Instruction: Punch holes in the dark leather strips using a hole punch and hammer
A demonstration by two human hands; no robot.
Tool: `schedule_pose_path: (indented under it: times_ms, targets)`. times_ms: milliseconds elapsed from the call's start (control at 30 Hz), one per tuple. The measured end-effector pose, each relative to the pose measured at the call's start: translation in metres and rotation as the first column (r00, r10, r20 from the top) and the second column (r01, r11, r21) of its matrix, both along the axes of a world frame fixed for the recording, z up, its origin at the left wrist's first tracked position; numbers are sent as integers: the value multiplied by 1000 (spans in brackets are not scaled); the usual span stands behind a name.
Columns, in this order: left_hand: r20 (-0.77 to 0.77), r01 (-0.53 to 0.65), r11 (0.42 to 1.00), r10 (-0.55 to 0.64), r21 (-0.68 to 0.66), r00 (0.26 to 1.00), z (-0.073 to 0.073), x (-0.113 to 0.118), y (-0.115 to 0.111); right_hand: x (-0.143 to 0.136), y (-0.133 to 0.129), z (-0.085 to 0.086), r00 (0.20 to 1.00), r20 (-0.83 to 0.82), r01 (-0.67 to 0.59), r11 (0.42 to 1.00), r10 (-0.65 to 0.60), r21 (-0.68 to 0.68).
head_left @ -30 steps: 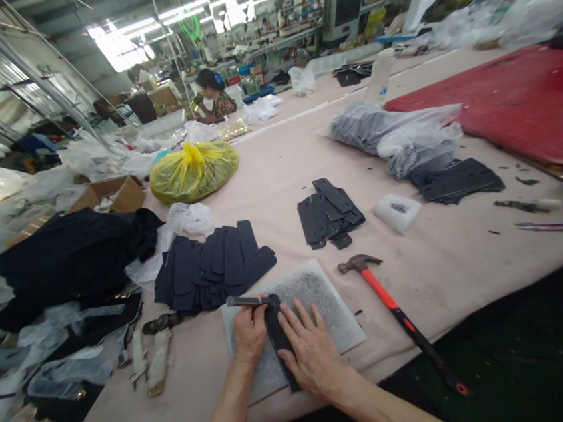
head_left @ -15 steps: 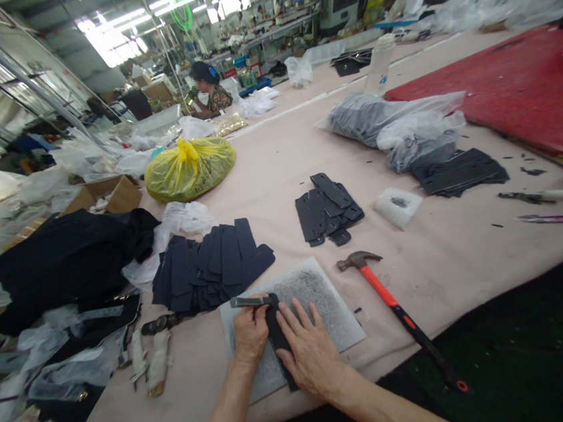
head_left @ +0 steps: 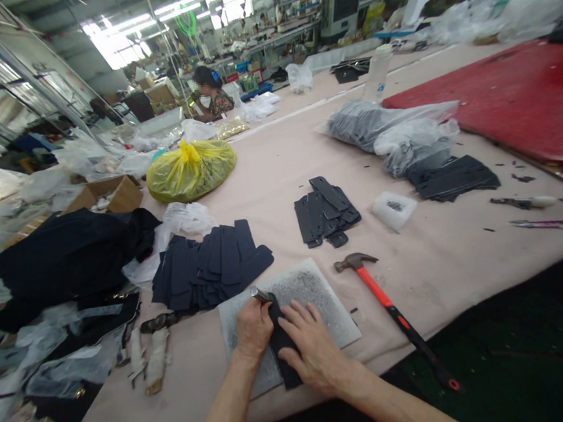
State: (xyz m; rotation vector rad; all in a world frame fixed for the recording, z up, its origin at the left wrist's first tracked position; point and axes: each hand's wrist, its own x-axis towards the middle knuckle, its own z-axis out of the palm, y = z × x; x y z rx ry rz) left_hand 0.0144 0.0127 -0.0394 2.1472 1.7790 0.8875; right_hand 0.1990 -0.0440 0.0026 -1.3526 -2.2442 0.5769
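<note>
My left hand (head_left: 252,329) is closed around a metal punch (head_left: 259,294), whose shiny end sticks up above the fingers. The punch's lower tip is hidden by the hand. Beside it lies a dark strip (head_left: 281,345) with a rounded far end, on a pale, speckled board (head_left: 328,300). My right hand (head_left: 313,345) rests flat with its fingers spread, across the strip's right edge and the board. A claw hammer (head_left: 381,294) with a red and black handle lies to the right of the board.
Dark strips lie in a left pile (head_left: 211,265), a middle pile (head_left: 326,209) and a right pile (head_left: 454,178). Wrapped tools (head_left: 153,359) lie at left, pliers-like tool (head_left: 522,202) at right. Farther back are a yellow bag (head_left: 192,173), a red board (head_left: 515,92) and a seated person (head_left: 213,94).
My left hand has turned the punch from lying slanted to the left to standing more upright. My right hand stays flat on the strip. The view has shifted slightly.
</note>
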Motion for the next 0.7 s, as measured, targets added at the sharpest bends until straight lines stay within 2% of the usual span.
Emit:
schedule_pose_path:
  times_ms: [100, 167, 233, 267, 333, 400, 433, 467, 533, 567, 600, 633, 667, 700]
  targets:
    - [-13, 7, 1000, -7, 7, 1000, 1, 1, 0, 44, 6, 5, 982, -6, 189, 978, -189, 86]
    - [-8, 0, 1000, 0, 9, 1000, 1, 2, 0, 84, 8, 1, 921, 127, 353, 926, -369, 131]
    - [3, -12, 1000, 12, 18, 1000, 0, 3, -1, 123, 7, -8, 818, 317, 468, 876, -479, 118]
    - [7, -16, 1000, 16, 22, 1000, -1, 4, -1, 140, 5, -12, 783, 382, 501, 862, -491, 81]
    - [10, -18, 999, 18, 35, 1000, -2, 5, -1, 165, 1, -20, 769, 401, 557, 830, -498, -38]
    - [10, -13, 999, 13, 48, 1000, -1, 6, -1, 175, -1, -23, 802, 276, 593, 761, -530, -261]
    - [11, -10, 999, 10, 51, 1000, 0, 6, -1, 176, -2, -22, 807, 160, 576, 701, -568, -421]
    - [13, -11, 999, 11, 52, 1000, 1, 7, -2, 173, -2, -20, 784, 31, 511, 616, -620, -600]
    - [23, -16, 999, 15, 44, 1000, 3, 7, -2, 162, -1, -13, 630, -173, 254, 412, -757, -875]
    - [28, -19, 999, 18, 40, 999, 3, 7, -3, 155, 0, -8, 534, -205, 134, 321, -820, -937]
    - [34, -23, 999, 22, 39, 999, 4, 7, -3, 147, 2, -1, 461, -194, 66, 251, -866, -966]
    - [39, -24, 999, 23, 42, 999, 3, 6, -4, 138, 4, 7, 429, -170, 51, 211, -887, -976]
    - [43, -23, 999, 21, 48, 999, 3, 6, -4, 130, 7, 17, 433, -161, 79, 215, -887, -973]
    - [46, -22, 998, 20, 54, 999, 2, 6, -4, 122, 10, 31, 469, -177, 129, 266, -865, -955]
